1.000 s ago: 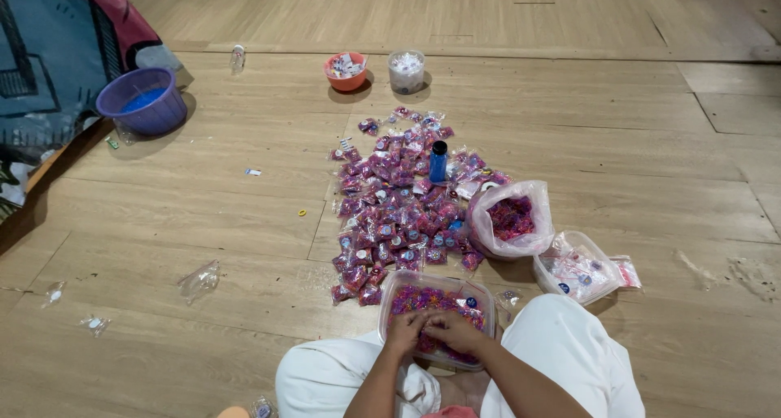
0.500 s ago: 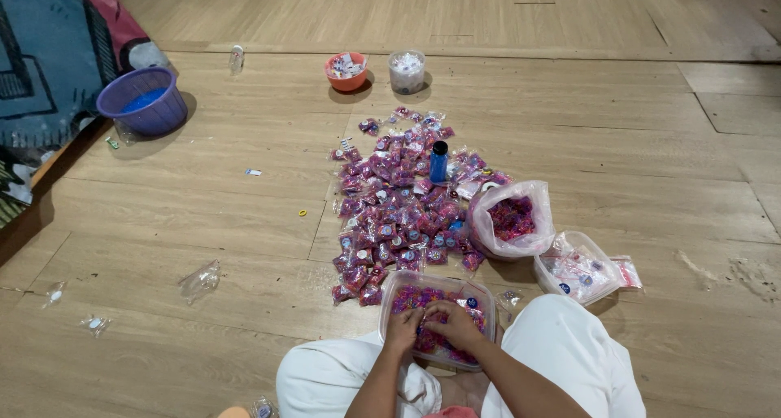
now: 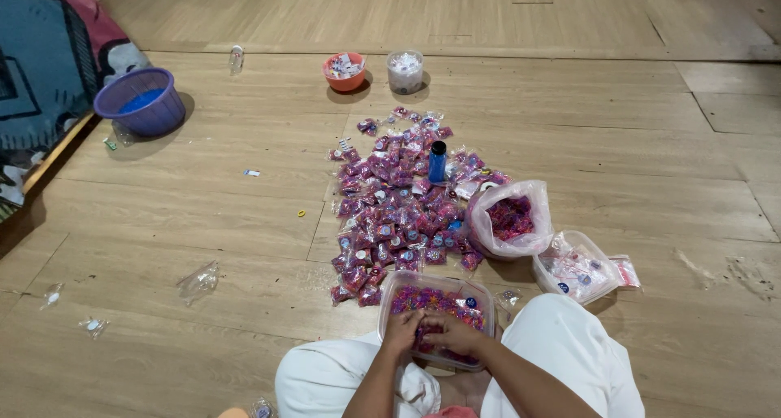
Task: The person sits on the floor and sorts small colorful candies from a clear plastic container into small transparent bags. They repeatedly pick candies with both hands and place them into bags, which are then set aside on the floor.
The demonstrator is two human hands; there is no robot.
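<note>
**Fig. — Both hands in a clear tub of small packets, floor-level sorting**

Seated view, head cam, looking down. L. hand (image 3: 401, 333) and r. hand (image 3: 452, 333) meet over the near rim of a clear plastic tub (image 3: 390, 292), which sits on the wood floor (image 3: 203, 214) between the person's knees, just in front of the lap. Fingers of both hands are curled together among the pink-purple packets in the tub (image 3: 435, 300); whether they pinch one packet or several can't be told — too small, partly hidden.

Handling, as a judgement: packets look light, soft and crinkly, w/ slick film wrap, so likely to slip or cling in bunches; best taken by an edge or corner betw. thumb and forefinger. Tub looks thin-walled and flexible; take it by the rim w/ both hands if lifted.

Counts:
- 1 tub in hand.
- 1 large heap of like packets (image 3: 399, 206) spread just beyond it — dozens, not countable.
- 1 blue bottle (image 3: 438, 161) upright in the heap.
- 2 clear bags at right: one w/ pink contents (image 3: 511, 218), one w/ pale contents (image 3: 579, 270).
- 2 small bowls farther off, side by side: orange (image 3: 345, 71) and whitish (image 3: 405, 70).
- 1 purple basket (image 3: 140, 102) at far left, by a mat edge.
- A few stray wrappers, left foreground (image 3: 198, 281).
</note>
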